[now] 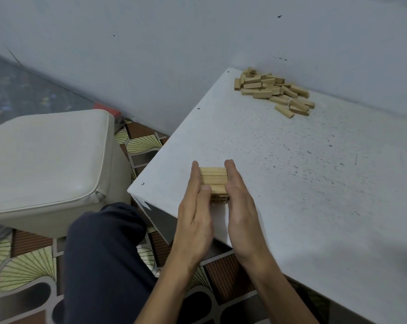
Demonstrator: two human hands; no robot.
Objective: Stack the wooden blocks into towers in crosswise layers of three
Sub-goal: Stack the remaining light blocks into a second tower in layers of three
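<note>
Head view shows the left hand [195, 206] and right hand [241, 206] pressing flat, straight fingers on both sides of the small block tower [213, 176] between them. Loose blocks [275, 92] lie well past the hands, on the same table [314, 183].

Tabletop [291, 183]: a wide bare stretch runs from the short tower [213, 175] at the near left corner to the loose block pile [272, 91] at the far edge. Open path across it.

Pile lies hard by the wall [197, 43], so there is no way in from behind. Its near and right sides are open.

Tower is hemmed in by both hands: left hand [194, 220] flat against its left side, right hand [241, 218] flat against its right. Top and far face are uncovered.

Cushioned stool [48, 160] and a knee [104, 242] crowd the floor gap left of the tabletop.
</note>
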